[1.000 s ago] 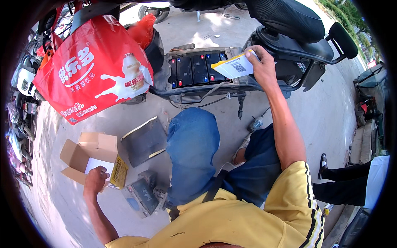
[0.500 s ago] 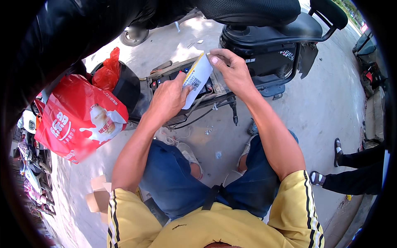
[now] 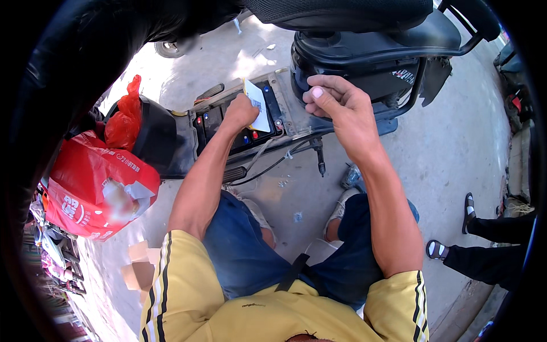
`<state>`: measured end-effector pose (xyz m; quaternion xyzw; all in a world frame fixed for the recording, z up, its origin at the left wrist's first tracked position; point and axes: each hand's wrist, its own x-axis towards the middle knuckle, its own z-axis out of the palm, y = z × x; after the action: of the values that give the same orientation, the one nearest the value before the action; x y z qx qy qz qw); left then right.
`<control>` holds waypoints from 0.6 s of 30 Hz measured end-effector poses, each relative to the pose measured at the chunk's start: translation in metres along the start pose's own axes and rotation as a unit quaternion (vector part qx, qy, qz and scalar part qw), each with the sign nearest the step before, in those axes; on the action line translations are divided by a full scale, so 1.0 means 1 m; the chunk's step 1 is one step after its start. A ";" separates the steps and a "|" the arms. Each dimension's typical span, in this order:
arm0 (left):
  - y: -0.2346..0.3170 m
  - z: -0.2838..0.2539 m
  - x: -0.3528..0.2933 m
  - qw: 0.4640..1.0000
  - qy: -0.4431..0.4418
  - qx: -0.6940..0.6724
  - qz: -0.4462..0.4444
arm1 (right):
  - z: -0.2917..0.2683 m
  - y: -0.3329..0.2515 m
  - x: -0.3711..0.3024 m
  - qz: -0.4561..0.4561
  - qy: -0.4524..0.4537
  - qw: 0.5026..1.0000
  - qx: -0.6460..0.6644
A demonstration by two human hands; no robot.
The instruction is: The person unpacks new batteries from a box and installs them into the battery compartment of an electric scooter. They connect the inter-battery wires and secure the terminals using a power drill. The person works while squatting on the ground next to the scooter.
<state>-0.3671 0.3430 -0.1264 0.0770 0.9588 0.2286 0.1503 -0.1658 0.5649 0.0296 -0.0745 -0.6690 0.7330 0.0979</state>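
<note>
My left hand [image 3: 241,112] is closed on a white card [image 3: 261,117] with a yellow edge and a printed square code. It holds the card over the open floor compartment of an electric scooter [image 3: 364,71]. Black batteries [image 3: 213,121] with red and blue terminals sit in that compartment, partly hidden by the hand and card. To the right, my right hand [image 3: 339,108] hovers beside the scooter's seat base, apart from the card. Its fingers curl with the thumb pressed to them; whether something small is between them is hidden.
A red shopping bag [image 3: 102,188] and a red plastic bag [image 3: 124,117] hang at the scooter's front, left. Cables [image 3: 273,165] run along its near side. An opened cardboard box [image 3: 139,265] lies on the ground. Another person's sandalled feet [image 3: 437,249] are at the right.
My left hand has lowered the card toward the batteries, tilting it. My right hand has come away from the card, moving right and down, its fingers curling in.
</note>
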 end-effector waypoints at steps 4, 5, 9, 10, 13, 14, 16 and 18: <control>0.021 -0.004 -0.016 0.999 0.032 0.035 -0.025 | -0.004 -0.003 -0.001 -0.010 0.001 0.999 0.033; 0.025 -0.001 -0.017 0.998 0.041 0.035 -0.026 | -0.004 -0.002 0.000 -0.021 -0.002 0.999 0.038; 0.022 0.002 -0.006 1.000 0.028 0.007 -0.010 | -0.005 0.002 0.005 -0.049 -0.019 0.997 0.052; 0.026 0.001 -0.005 1.000 0.017 0.019 -0.016 | -0.006 0.002 0.006 -0.057 -0.020 0.997 0.055; 0.042 0.013 -0.016 0.998 0.038 0.051 -0.003 | -0.012 -0.001 0.005 -0.064 -0.005 0.996 0.064; 0.031 0.021 -0.010 0.998 0.031 0.050 0.008 | -0.012 -0.002 0.003 -0.066 -0.005 0.996 0.068; 0.023 0.040 -0.003 0.998 0.010 0.046 0.034 | -0.014 -0.002 0.003 -0.081 -0.002 0.994 0.069; 0.037 0.050 -0.010 0.999 -0.002 0.034 -0.025 | -0.018 0.004 -0.001 -0.086 0.000 0.994 0.065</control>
<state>-0.3385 0.3943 -0.1489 0.0590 0.9672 0.1923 0.1551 -0.1608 0.5815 0.0237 -0.0108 -0.6239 0.7637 0.1652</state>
